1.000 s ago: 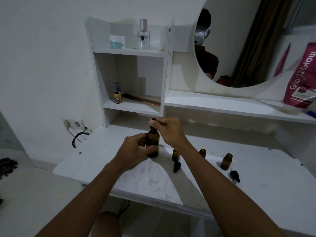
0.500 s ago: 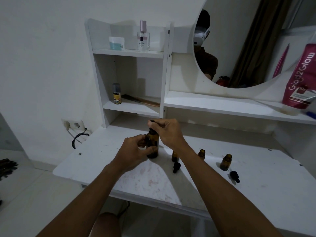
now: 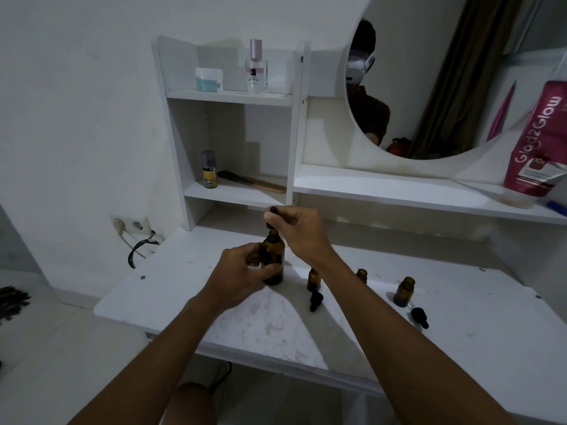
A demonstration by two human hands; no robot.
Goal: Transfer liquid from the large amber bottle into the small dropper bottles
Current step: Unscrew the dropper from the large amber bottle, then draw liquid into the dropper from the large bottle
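The large amber bottle [image 3: 274,259] stands upright on the white tabletop [image 3: 306,329]. My left hand [image 3: 242,276] grips its body from the left. My right hand [image 3: 296,230] pinches the black dropper cap [image 3: 271,216], which sits just above the bottle's neck. Three small amber dropper bottles stand uncapped to the right: one [image 3: 313,279] beside my right wrist, one [image 3: 362,275] partly behind my forearm, one [image 3: 404,291] farther right. Two loose black dropper caps lie on the table, one [image 3: 315,300] in the middle and one [image 3: 419,316] at the right.
A white shelf unit [image 3: 230,96] behind holds a perfume bottle [image 3: 256,69], a small jar [image 3: 208,78], a yellow-labelled bottle [image 3: 208,170] and a comb [image 3: 254,180]. A round mirror and a pink tube [image 3: 538,145] are at the right. A wall socket with cable [image 3: 132,227] is at the left.
My right hand has lifted the dropper cap slightly up off the large bottle's neck. My left hand keeps its hold on the bottle.
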